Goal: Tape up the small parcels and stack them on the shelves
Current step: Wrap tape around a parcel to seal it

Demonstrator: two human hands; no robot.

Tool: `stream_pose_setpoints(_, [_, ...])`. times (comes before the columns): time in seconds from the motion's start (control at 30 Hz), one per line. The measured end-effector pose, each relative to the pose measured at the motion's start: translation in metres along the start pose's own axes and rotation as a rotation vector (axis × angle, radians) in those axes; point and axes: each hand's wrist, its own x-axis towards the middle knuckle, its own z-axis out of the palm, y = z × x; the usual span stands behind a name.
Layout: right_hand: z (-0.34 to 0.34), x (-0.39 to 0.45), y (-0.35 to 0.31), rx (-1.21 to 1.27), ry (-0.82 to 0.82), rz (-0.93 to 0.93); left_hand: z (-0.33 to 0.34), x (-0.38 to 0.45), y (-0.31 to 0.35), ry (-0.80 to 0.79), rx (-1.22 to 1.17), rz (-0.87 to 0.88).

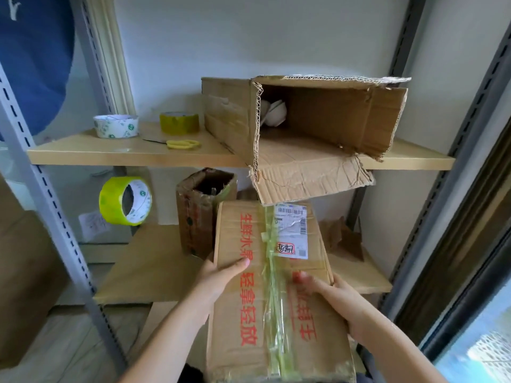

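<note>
Parcel: taped, at 6 o'clock, over lower shelf.
Left grip: holding parcel's side.
Right grip: holding parcel's other side.

The taped parcel carries two lines of large red Chinese print along its top face, one on each side of the central tape seam. Left of the seam: 生鲜水果 轻拿轻放. Right of the seam the line is partly covered; its characters cannot be read with certainty. At the far right corner of the same face sits a white shipping label with barcodes; its small print is illegible. A red stamp on the label is unreadable.
</note>
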Motion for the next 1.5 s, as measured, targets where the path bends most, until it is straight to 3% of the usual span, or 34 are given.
stream_pose_setpoints(0.13, [0.005,0.011,0.009,-0.023,0.137,-0.024,-0.004,-0.001,-0.015,0.004,0.079,0.081])
stream_pose_setpoints(0.27, [0.002,0.011,0.015,-0.138,0.138,-0.042,-0.011,-0.002,-0.033,0.024,0.274,0.161])
stream_pose_setpoints(0.4, [0.002,0.02,-0.011,-0.208,0.177,-0.062,-0.017,0.007,-0.011,-0.017,0.327,0.082])
stream_pose_setpoints(0.47, [0.006,0.03,-0.032,-0.283,0.212,-0.176,-0.017,0.021,0.007,-0.029,0.247,0.048])
stream_pose_setpoints(0.57, [0.016,0.045,-0.047,-0.526,0.322,-0.323,-0.007,0.039,0.018,0.079,0.224,0.123])
stream_pose_setpoints(0.7, [0.018,0.058,-0.04,-0.598,0.404,-0.275,0.001,0.053,0.006,0.229,0.362,0.27])
stream_pose_setpoints(0.8, [0.015,0.059,-0.045,-0.645,0.379,-0.268,-0.005,0.057,0.011,0.203,0.493,0.262])
stream_pose_setpoints(0.87, [0.016,0.063,-0.05,-0.734,0.381,-0.353,-0.006,0.059,0.022,0.317,0.794,0.425])
stream_pose_setpoints(0.93, [0.02,0.071,-0.049,-0.926,0.439,-0.512,0.004,0.061,0.038,0.409,1.101,0.77])
stream_pose_setpoints(1.0, [0.027,0.079,-0.047,-1.129,0.505,-0.604,0.023,0.063,0.055,0.281,1.247,0.916])
stream_pose_setpoints(1.07, [0.03,0.084,-0.046,-1.188,0.53,-0.584,0.039,0.066,0.062,0.146,1.372,0.827])
stream_pose_setpoints(1.13, [0.029,0.089,-0.047,-1.191,0.52,-0.554,0.046,0.07,0.065,0.166,1.469,0.791])
stream_pose_setpoints(1.27, [0.029,0.082,-0.054,-1.207,0.455,-0.533,0.048,0.069,0.077,0.178,1.408,0.688])
stream_pose_setpoints(1.37, [0.03,0.042,-0.037,-1.15,0.405,-0.404,0.045,0.069,0.076,0.152,1.403,0.671])
stream_pose_setpoints(1.43, [0.024,0.007,-0.005,-1.115,0.466,-0.265,0.04,0.072,0.07,0.196,1.437,0.664])
stream_pose_setpoints(1.5, [0.017,-0.025,0.028,-1.014,0.671,-0.254,0.036,0.074,0.065,0.242,1.428,0.615])
